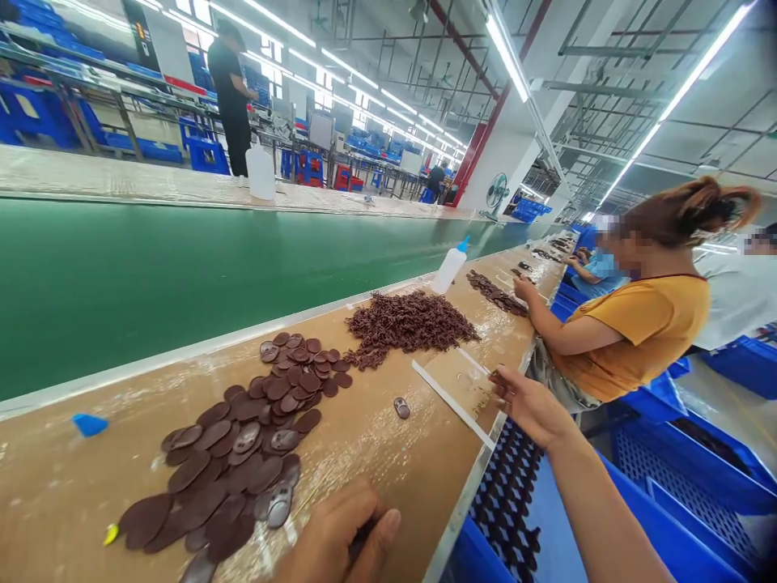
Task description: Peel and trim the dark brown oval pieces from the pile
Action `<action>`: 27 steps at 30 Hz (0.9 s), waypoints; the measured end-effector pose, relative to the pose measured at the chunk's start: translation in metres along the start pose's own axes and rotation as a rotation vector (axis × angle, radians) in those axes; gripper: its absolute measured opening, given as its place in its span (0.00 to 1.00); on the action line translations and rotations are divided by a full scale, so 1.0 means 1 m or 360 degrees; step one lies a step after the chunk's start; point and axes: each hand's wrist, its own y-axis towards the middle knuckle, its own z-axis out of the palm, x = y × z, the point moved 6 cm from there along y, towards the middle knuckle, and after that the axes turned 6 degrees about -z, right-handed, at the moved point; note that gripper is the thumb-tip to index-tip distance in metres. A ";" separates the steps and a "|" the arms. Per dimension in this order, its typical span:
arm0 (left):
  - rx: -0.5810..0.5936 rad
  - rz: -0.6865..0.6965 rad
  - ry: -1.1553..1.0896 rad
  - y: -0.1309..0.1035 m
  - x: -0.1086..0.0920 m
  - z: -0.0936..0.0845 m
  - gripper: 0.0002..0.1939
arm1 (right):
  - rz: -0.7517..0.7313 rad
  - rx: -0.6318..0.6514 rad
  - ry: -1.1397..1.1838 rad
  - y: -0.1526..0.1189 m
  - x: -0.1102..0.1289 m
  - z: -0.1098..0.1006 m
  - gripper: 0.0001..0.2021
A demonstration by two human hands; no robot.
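The left hand is resting at the near edge of the brown worktable, its fingers curling shut around a small dark piece that is mostly hidden inside the grip. Just to its left, a spread of flat brown oval pieces is lying in overlapping layers across the table. The right hand is reaching out to the right edge of the table, fingers loosely bent and partly open; whether it is holding anything I cannot tell. Beside it a white strip is lying slantwise, and a single oval piece is sitting alone between the strip and the spread. Farther along, a heap of small brown tangled parts is piling up, with a white squeeze bottle standing beyond it. A green conveyor belt is running along the far left side. A co-worker in an orange shirt is sitting on the right, handling another dark pile. Blue crates are standing below the table edge.
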 end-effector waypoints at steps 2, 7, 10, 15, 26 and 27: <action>-0.0028 0.0066 0.0005 0.000 -0.001 0.001 0.17 | 0.0080 0.0049 -0.0058 0.010 -0.007 0.007 0.04; -0.0047 0.0077 0.0004 0.000 -0.005 0.000 0.16 | 0.0127 0.0104 -0.0111 0.016 -0.017 0.013 0.03; -0.0058 0.0115 0.0031 -0.001 -0.001 0.005 0.16 | 0.0139 0.0120 -0.0138 0.020 -0.019 0.011 0.02; -0.0021 0.0176 0.0049 -0.004 0.010 0.015 0.14 | 0.0140 0.0144 -0.0156 0.025 -0.023 0.008 0.02; -0.0021 0.0165 -0.0011 -0.005 0.010 0.018 0.13 | 0.0129 0.0183 -0.0171 0.027 -0.023 0.006 0.03; -0.0018 0.0155 -0.0013 -0.005 0.011 0.019 0.13 | 0.0129 0.0185 -0.0173 0.027 -0.023 0.006 0.03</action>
